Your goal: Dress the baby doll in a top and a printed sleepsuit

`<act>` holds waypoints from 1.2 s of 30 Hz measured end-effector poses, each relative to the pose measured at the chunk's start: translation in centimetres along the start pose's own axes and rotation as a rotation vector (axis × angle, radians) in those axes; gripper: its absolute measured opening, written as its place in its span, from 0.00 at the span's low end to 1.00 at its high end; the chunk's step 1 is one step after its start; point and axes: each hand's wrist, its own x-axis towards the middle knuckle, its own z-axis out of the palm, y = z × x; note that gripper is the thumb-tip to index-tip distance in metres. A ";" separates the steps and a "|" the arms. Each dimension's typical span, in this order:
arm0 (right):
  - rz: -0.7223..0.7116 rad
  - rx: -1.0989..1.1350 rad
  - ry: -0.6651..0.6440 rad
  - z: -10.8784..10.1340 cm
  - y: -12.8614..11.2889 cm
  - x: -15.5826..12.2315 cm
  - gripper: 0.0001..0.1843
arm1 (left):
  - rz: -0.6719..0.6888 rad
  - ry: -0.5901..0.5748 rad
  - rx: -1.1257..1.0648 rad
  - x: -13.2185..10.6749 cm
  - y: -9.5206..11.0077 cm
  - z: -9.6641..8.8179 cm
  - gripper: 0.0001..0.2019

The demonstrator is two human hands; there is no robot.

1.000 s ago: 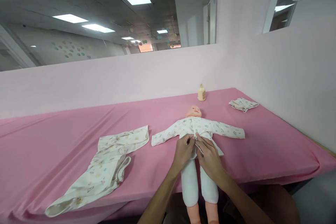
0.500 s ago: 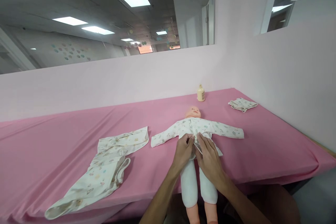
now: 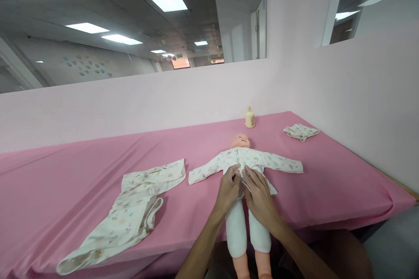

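Note:
A baby doll point(image 3: 240, 141) lies on its back on the pink-covered table, its legs reaching over the near edge. It wears a white printed long-sleeved baby shirt point(image 3: 278, 162), both sleeves spread out sideways. My left hand point(image 3: 230, 185) pinches the shirt's front edge at the doll's belly, thumb and index finger together. Close beside it, my right hand point(image 3: 258, 189) has its fingers bent onto the front of the same shirt. The fingertips of both hands nearly meet. What lies right under them is partly hidden.
Left of the doll lies a loosely folded white printed baby garment point(image 3: 131, 209). A cream-coloured bottle point(image 3: 250, 118) stands at the back near the wall. Farther right is a small folded printed cloth point(image 3: 301, 131). The pink tablecloth point(image 3: 81, 183) has creases on the left.
The hands have barely moved; my fingers shift very slightly at the shirt front. The whole view has tilted a little.

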 end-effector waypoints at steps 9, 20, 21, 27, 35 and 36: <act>0.020 0.063 0.037 -0.1 0.0 0.0 0.27 | 0.185 0.086 0.258 -0.9 -0.9 0.5 0.13; -0.002 0.054 0.089 -2.3 0.7 -2.1 0.17 | 0.468 0.029 0.791 -5.1 -2.8 -1.9 0.14; -0.021 0.048 0.084 -2.6 0.5 -2.1 0.17 | 0.465 0.043 0.819 -4.9 -2.8 -2.2 0.13; 0.086 0.033 0.117 -3.0 2.1 -1.6 0.14 | 0.297 0.103 0.684 -3.5 -1.8 -4.7 0.13; 0.151 0.112 0.057 -4.6 4.3 -2.2 0.15 | 0.129 -0.053 0.605 -4.2 -1.4 -6.8 0.17; 0.139 0.103 0.048 -5.0 4.1 -2.0 0.16 | 0.121 -0.035 0.599 -3.9 -1.4 -6.9 0.18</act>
